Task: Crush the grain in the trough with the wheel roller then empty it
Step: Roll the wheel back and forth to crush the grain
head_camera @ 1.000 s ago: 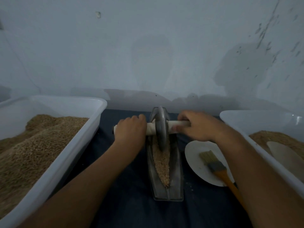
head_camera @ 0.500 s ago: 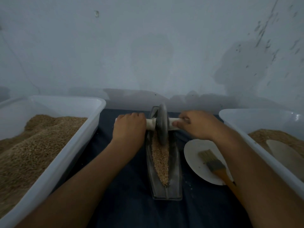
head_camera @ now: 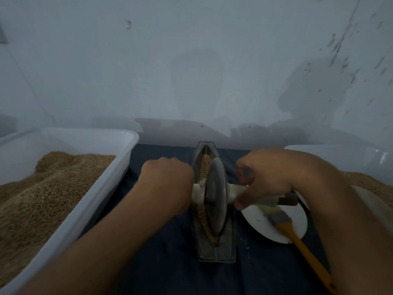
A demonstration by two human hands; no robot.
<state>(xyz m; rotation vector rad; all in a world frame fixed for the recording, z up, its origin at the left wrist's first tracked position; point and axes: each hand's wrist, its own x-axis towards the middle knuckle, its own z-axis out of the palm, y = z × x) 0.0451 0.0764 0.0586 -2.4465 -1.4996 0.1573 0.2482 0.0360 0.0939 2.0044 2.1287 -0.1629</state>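
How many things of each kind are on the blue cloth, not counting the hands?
White tubs with grain: 2, left tub and right tub
Metal trough: 1
Wheel roller: 1
White plate: 1
Brush: 1
Total: 6
Both hands, left hand and right hand, grip the roller's handle.

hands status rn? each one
Left hand: curled round the roller handle, holding it.
Right hand: gripping the handle's other end beside the wheel.
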